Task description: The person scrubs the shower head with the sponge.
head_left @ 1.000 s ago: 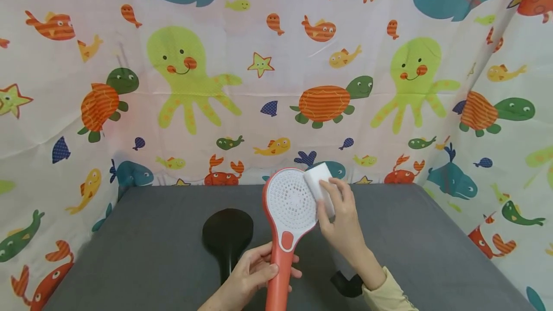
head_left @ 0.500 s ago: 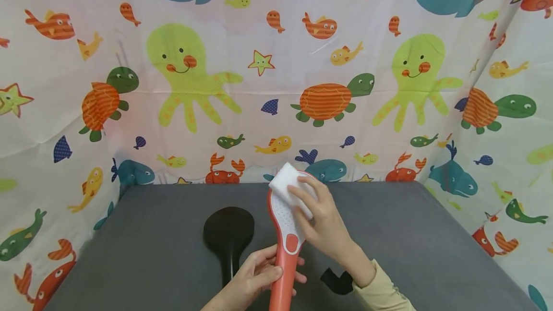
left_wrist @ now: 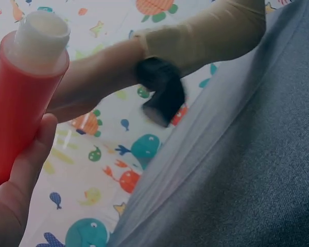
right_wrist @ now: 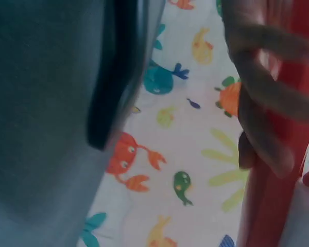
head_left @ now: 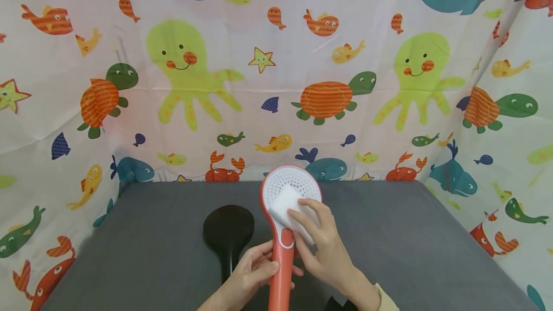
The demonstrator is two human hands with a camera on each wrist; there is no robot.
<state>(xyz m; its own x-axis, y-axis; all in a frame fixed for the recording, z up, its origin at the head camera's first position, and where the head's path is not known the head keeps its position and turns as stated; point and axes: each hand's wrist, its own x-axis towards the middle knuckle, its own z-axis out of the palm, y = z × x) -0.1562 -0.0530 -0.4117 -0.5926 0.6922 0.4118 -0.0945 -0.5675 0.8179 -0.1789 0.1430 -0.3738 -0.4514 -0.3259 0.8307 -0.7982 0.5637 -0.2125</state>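
An orange-red shower head (head_left: 282,263) with a white, hole-dotted face is held upright by my left hand (head_left: 248,272), which grips its handle. The left wrist view shows the handle's white hollow end (left_wrist: 43,33) beside the thumb. My right hand (head_left: 330,248) pinches a white sponge block (head_left: 287,204) against the lower part of the face, just above the orange button (head_left: 287,237). Fingers hide the sponge's right side. In the right wrist view the left fingers (right_wrist: 268,87) are curled round the red handle; the sponge is not seen there.
A black round-headed, long-handled thing (head_left: 229,228) lies on the grey surface (head_left: 164,244), left of the shower head. A black piece (left_wrist: 162,92) hangs by the right sleeve (left_wrist: 206,36). A curtain (head_left: 259,95) printed with sea animals stands behind and at both sides.
My right hand has wiped the sponge from the face's right edge across its upper part, then down to its lower part. The left hand keeps hold of the handle, and the shower head has tilted slightly.
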